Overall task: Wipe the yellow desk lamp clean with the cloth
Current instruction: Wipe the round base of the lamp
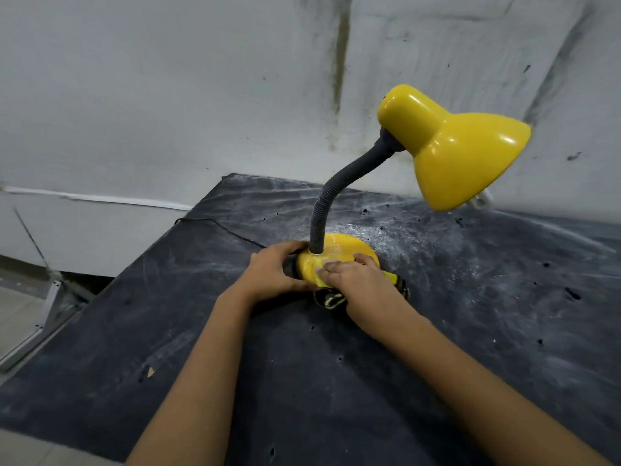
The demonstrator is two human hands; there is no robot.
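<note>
The lamp [463, 156] stands on the table [470, 314]. Its base [349, 250] is being wiped: right hand [359, 280] presses the cloth [331, 299] flat-fingered at five o'clock, left hand [272, 270] grips the nine o'clock rim. Next, likely the neck [317, 227], needing a regrip.

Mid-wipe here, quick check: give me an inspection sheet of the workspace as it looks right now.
Surface: dark table top, scuffed, streaked with white dust, dotted with small holes.
Job's things: yellow desk lamp upright, shade bent rightward on its grey gooseneck; yellow-and-black cloth bunched at the near edge of the base.
Clutter: one small pale scrap near the table's left edge.
Hands: left hand grips the base's left side; right hand presses the cloth onto the base with flat fingers.
Cables: thin black cord runs from the base toward the table's left edge.
Surroundings: stained white wall; white conduit along it.
</note>
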